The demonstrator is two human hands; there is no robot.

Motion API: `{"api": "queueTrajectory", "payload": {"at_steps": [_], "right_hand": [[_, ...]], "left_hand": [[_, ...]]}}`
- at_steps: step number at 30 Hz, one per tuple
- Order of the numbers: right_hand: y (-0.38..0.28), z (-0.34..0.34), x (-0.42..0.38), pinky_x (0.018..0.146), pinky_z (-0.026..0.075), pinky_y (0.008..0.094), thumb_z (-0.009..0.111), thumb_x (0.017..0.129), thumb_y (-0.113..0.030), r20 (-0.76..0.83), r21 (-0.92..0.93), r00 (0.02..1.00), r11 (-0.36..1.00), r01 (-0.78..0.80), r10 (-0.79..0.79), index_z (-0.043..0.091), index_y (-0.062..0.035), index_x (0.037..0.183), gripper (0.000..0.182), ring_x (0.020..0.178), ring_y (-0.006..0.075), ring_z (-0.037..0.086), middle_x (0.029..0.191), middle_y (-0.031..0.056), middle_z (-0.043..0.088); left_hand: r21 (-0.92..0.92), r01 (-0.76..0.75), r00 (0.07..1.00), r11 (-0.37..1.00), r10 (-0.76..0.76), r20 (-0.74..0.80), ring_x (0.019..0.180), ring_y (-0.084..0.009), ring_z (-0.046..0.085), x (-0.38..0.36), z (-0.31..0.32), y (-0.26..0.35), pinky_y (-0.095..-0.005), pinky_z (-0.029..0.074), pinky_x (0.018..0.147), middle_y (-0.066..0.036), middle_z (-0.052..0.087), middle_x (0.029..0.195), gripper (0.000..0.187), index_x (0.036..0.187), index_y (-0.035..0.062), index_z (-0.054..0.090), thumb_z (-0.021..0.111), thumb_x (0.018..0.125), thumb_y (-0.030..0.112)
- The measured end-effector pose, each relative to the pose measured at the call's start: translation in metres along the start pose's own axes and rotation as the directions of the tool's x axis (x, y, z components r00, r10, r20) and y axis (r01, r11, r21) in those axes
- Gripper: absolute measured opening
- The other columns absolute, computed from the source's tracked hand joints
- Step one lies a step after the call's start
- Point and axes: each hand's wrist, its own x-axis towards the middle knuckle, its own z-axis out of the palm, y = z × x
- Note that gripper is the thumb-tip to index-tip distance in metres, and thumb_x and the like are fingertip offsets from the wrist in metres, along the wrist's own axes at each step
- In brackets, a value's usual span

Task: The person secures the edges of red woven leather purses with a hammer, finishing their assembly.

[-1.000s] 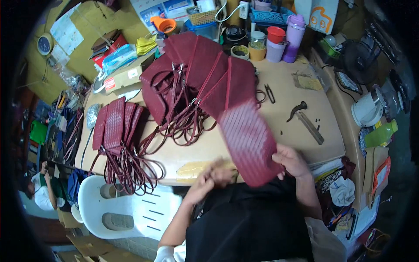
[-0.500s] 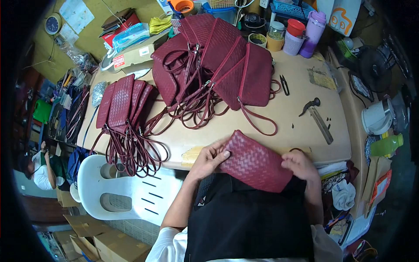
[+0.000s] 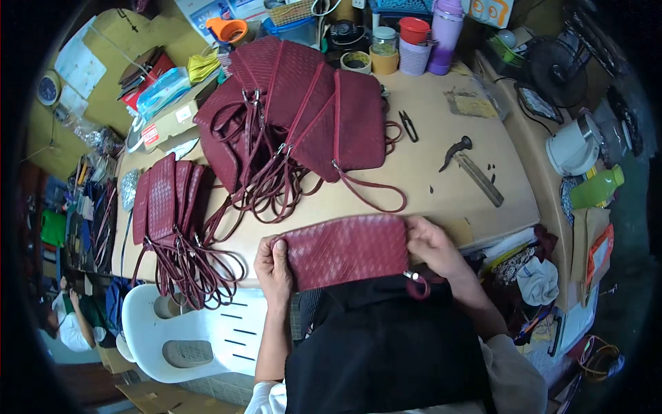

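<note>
A dark red woven wristlet pouch is stretched level between my hands, over the table's front edge and my black apron. My left hand grips its left end, thumb on the front face. At the right end, my right hand has its fingers closed on the edge, partly behind the pouch. A metal clasp with a short looped strap hangs from the lower right corner. Beyond it lies a heap of larger dark red pouches with long straps. To the left is a stack of smaller woven pouches.
A hammer and black thread snips lie on the table at the right. Cups, a jar and a purple bottle stand at the back. A white plastic chair is at my left; a person is farther off.
The pouch has turned from slanting to nearly level, and its clasp and strap now show. Both hands have shifted left with it. My view has swung to the right.
</note>
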Motion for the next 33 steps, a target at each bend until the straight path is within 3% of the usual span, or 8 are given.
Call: {"api": "queueTrajectory", "payload": {"at_steps": [13, 16, 18, 20, 21, 25, 32, 33], "right_hand": [[0.019, -0.006, 0.002, 0.06, 0.043, 0.0266, 0.056, 0.095, -0.014, -0.32, -0.546, 0.915, 0.837, 0.033, -0.245, 0.058, 0.0013, 0.09, 0.016, 0.064, 0.0085, 0.05, 0.068, 0.0032, 0.054], [0.014, -0.006, 0.005, 0.058, 0.043, 0.033, 0.052, 0.095, -0.019, -0.35, -0.71, 0.894, 0.702, -0.057, -0.281, 0.057, 0.0002, 0.084, 0.022, 0.06, 0.0168, 0.056, 0.064, 0.0108, 0.054], [0.007, -0.011, 0.004, 0.059, 0.045, 0.0379, 0.056, 0.093, -0.02, -0.364, -0.845, 0.901, 0.49, -0.213, -0.236, 0.058, -0.0019, 0.085, 0.02, 0.061, 0.0253, 0.06, 0.067, 0.0128, 0.059], [-0.007, -0.016, 0.006, 0.069, 0.049, 0.0402, 0.065, 0.087, -0.02, -0.494, -0.802, 0.838, 0.494, -0.335, -0.233, 0.058, -0.0058, 0.095, 0.018, 0.075, 0.0323, 0.062, 0.082, 0.0128, 0.065], [-0.007, -0.044, 0.008, 0.082, 0.046, 0.0423, 0.066, 0.084, -0.018, -0.284, -0.959, 0.837, 0.152, -0.24, -0.468, 0.056, -0.0057, 0.104, 0.026, 0.097, 0.0333, 0.059, 0.104, 0.0156, 0.062], [-0.03, -0.101, 0.023, 0.087, 0.042, 0.0462, 0.061, 0.086, -0.021, -0.136, -0.864, 0.671, -0.244, -0.441, -0.729, 0.051, -0.0025, 0.113, 0.034, 0.108, 0.0356, 0.05, 0.11, 0.0181, 0.053], [-0.024, -0.154, 0.034, 0.068, 0.048, 0.0413, 0.055, 0.094, -0.026, -0.271, -0.851, 0.809, -0.262, -0.454, -0.522, 0.052, -0.0019, 0.111, 0.03, 0.076, 0.0264, 0.059, 0.089, 0.0119, 0.057], [-0.031, -0.144, 0.033, 0.059, 0.047, 0.0358, 0.054, 0.095, -0.026, -0.542, -0.836, 0.753, 0.329, -0.439, -0.373, 0.052, -0.001, 0.11, 0.029, 0.065, 0.0203, 0.056, 0.079, 0.0077, 0.055]], "left_hand": [[-0.018, 0.088, 0.987, 0.996, -0.085, 0.14, 0.085, -0.0069, 0.054, -0.024, 0.01, -0.008, -0.0194, 0.042, 0.078, -0.003, 0.063, 0.093, 0.021, 0.108, -0.0021, 0.064, 0.054, 0.096, 0.013], [-0.1, 0.077, 0.989, 0.992, -0.063, 0.133, 0.076, -0.0068, 0.05, -0.031, 0.016, -0.007, -0.0208, 0.041, 0.072, 0.001, 0.058, 0.08, 0.015, 0.09, -0.0017, 0.06, 0.057, 0.095, 0.012], [0.128, 0.127, 0.982, 0.984, -0.143, 0.123, 0.076, -0.0124, 0.05, -0.019, 0.018, -0.009, -0.0265, 0.042, 0.071, -0.003, 0.056, 0.08, 0.017, 0.091, -0.0022, 0.056, 0.065, 0.09, 0.013], [0.543, -0.282, 0.957, 0.791, 0.276, 0.096, 0.082, -0.0207, 0.051, -0.002, 0.025, -0.003, -0.0327, 0.042, 0.075, -0.011, 0.056, 0.093, 0.031, 0.102, -0.0011, 0.055, 0.073, 0.08, 0.011], [0.612, -0.383, 0.918, 0.692, 0.357, 0.172, 0.091, -0.0306, 0.051, 0.001, 0.022, 0.007, -0.0386, 0.042, 0.08, -0.018, 0.053, 0.102, 0.047, 0.111, -0.0002, 0.052, 0.077, 0.072, 0.01], [0.368, -0.58, 0.69, 0.727, 0.198, 0.696, 0.113, -0.0319, 0.05, -0.024, 0.029, 0.02, -0.0423, 0.039, 0.094, -0.015, 0.053, 0.123, 0.053, 0.123, 0.0051, 0.053, 0.074, 0.075, 0.014], [0.367, -0.709, 0.471, 0.602, 0.015, 0.882, 0.139, -0.0354, 0.027, -0.028, 0.084, 0.029, -0.0593, 0.019, 0.11, -0.017, 0.031, 0.148, 0.074, 0.143, 0.0142, 0.036, 0.065, 0.082, 0.044], [0.388, -0.694, 0.514, 0.606, 0.039, 0.857, 0.139, -0.0361, 0.028, -0.027, 0.095, 0.03, -0.0594, 0.019, 0.11, -0.019, 0.032, 0.147, 0.076, 0.142, 0.0129, 0.037, 0.066, 0.081, 0.046]]}}
